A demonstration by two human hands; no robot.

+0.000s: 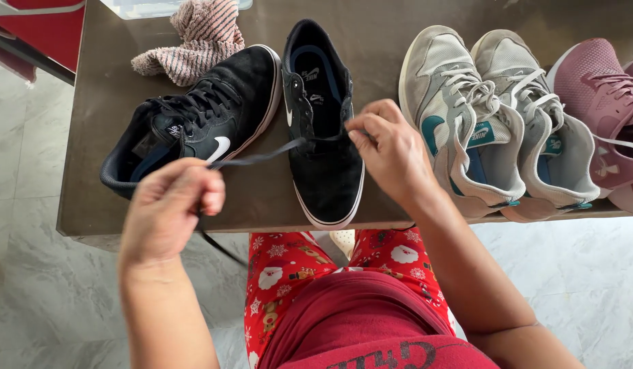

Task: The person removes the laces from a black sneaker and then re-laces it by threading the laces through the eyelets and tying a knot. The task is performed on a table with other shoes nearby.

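Your left hand (pixel 172 205) pinches black lace (pixel 258 156), pulled taut leftward. Right hand (pixel 388 147) grips lace at eyelets of middle black shoe (pixel 323 126) on desk (pixel 262 198). Shoe looks mostly unlaced; neighbouring black shoe (pixel 200 119) fully laced.

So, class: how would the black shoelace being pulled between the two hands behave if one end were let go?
The black shoelace looks thin and flat, so probably floppy and light. Its free end already droops below the left hand, so a released end would likely fall limp. It seems threaded into the black shoe near the right hand, so probably stays attached.
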